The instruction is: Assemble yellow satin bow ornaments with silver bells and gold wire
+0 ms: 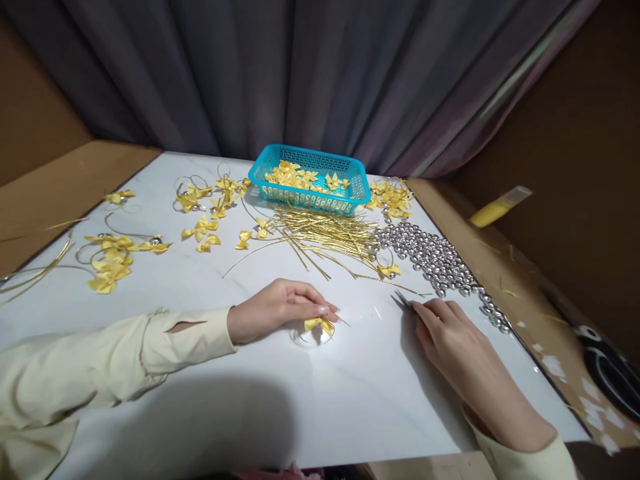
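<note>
**Both hands resting low, forearms reaching in from either side**

The left hand point(280, 310) is lying palm down, its fingers point(320, 308) curling together and pinching at the tips. Its forearm, in a cream sleeve, is stretching in from the left edge. The right hand point(445, 327) is lying knuckles up, fingers drawn together and pointing up and left, closing on something thin at the tips. Its forearm is angling in from the lower right.

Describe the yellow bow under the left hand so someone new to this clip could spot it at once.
Start at the turquoise basket at the far edge of the white table, then come straight toward the camera to the left hand. The bow sits beneath its fingertips. Unlike the other bows scattered at the left and far side, it alone is being touched.
</note>
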A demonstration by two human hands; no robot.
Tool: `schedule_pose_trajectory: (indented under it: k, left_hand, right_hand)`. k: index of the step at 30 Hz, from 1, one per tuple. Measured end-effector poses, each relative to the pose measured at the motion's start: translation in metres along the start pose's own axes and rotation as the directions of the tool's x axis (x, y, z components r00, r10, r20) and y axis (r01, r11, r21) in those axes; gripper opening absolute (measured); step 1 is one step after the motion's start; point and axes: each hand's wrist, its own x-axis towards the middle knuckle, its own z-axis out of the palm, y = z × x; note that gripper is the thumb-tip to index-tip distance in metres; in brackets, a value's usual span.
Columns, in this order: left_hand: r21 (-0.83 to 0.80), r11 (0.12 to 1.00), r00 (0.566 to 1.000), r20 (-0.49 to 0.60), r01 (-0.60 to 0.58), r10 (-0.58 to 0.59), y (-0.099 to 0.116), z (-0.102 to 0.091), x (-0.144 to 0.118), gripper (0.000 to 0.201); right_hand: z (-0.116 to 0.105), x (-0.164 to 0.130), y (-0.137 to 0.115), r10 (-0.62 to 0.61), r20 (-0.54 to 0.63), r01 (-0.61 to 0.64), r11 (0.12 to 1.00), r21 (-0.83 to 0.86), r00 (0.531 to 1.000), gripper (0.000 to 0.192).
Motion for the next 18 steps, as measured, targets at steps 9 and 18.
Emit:
schedule_pose_trajectory:
  k: [9, 18]
  left_hand:
    - [-0.010, 1.000, 1.000, 0.006, -0.025, 0.025, 0.001, 0.000, 0.000, 0.010]
    - [0.050, 0.999, 1.000, -0.006, 0.005, -0.005, 0.000, 0.001, 0.001, 0.013]
  right_hand:
    - [-0.046, -0.008, -0.019, 0.084, -0.037, -0.034, 0.713, 0.700, 0.996, 0.018]
    - [-0.046, 0.029, -0.055, -0.180, 0.379, -0.230, 0.543, 0.808, 0.908, 0.029]
